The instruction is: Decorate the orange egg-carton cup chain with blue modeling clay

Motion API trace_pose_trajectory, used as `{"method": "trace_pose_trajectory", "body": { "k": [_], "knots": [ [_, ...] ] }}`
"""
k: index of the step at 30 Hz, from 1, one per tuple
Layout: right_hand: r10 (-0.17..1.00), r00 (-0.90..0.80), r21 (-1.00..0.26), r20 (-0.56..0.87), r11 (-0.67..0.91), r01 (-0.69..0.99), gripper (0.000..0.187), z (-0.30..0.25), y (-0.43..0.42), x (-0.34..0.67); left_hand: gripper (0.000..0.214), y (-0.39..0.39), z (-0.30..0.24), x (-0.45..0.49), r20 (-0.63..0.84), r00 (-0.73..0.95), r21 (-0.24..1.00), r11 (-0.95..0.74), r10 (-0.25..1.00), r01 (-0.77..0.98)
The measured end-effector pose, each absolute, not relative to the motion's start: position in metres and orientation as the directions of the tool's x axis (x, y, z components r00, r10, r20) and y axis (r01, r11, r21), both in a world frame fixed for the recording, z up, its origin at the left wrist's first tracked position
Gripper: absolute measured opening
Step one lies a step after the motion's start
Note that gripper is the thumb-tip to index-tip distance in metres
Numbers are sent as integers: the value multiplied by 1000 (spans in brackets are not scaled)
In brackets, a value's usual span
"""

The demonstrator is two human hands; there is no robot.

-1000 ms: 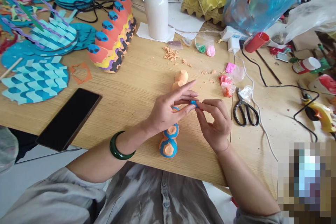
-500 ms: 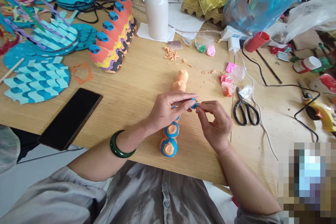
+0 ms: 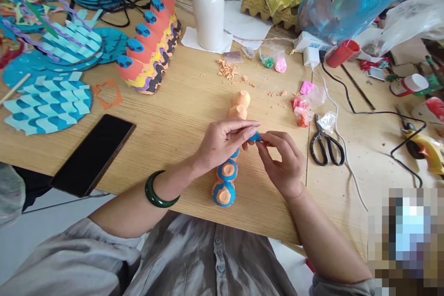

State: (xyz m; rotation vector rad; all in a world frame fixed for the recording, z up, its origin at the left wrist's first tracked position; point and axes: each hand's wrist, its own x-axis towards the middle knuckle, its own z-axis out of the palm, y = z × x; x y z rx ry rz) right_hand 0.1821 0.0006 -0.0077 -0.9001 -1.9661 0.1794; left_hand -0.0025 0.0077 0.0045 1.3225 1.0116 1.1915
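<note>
A small piece of blue modelling clay [image 3: 255, 136] is pinched between both hands above the table. My left hand [image 3: 222, 142] holds it between thumb and fingers, closed, palm downward. From the other side, the thumb and fingertips of my right hand [image 3: 282, 159] grip its edge. Below lies an orange egg-carton strip [image 3: 228, 171] with a row of bumps. The near bumps carry blue rings around orange tops; the two far ones are plain orange. My left hand covers the strip's middle.
A painted egg-carton piece [image 3: 149, 41] stands at the left behind a black phone [image 3: 93, 155]. A white bottle [image 3: 208, 14] is at the back. To the right lie black-handled scissors [image 3: 326, 143], clay packets [image 3: 302, 113], a white cable [image 3: 342, 148] and a glue gun [image 3: 425, 150]. Orange scraps [image 3: 227, 69] lie beyond the strip.
The blue clay between my fingertips shows more and looks drawn to a point toward my right hand. Both hands stay almost in place. The view has shifted slightly.
</note>
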Motion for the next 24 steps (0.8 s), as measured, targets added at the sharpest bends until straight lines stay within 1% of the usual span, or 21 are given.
{"method": "trace_pose_trajectory", "body": {
  "k": [3,5,8,10,13,15,19,24],
  "knots": [
    [620,-334,-394,710,743,541,22,-8,1,183,36,8,3,-2,92,156,995,-85,983,-54],
    [632,-331,-407,701,736,541,21,-8,1,183,36,8,3,-2,89,154,995,-82,984,-52],
    [641,-332,-428,692,734,527,29,-8,1,183,35,8,4,-2,86,150,995,-79,985,-53],
    [611,-345,-393,712,755,525,34,-8,1,183,35,7,5,-2,74,150,996,-67,986,-57],
    [572,-363,-338,736,774,535,33,-8,1,184,34,7,7,-1,55,154,997,-44,987,-70],
    [585,-348,-355,732,764,538,30,-8,1,184,36,7,7,-1,41,165,995,-26,985,-93],
    [636,-308,-441,708,738,510,23,-10,1,183,44,8,5,-2,17,200,991,10,980,-135],
    [658,-313,-473,685,728,496,20,-12,2,181,43,9,4,-3,-1,202,990,30,979,-137]
  ]
}}
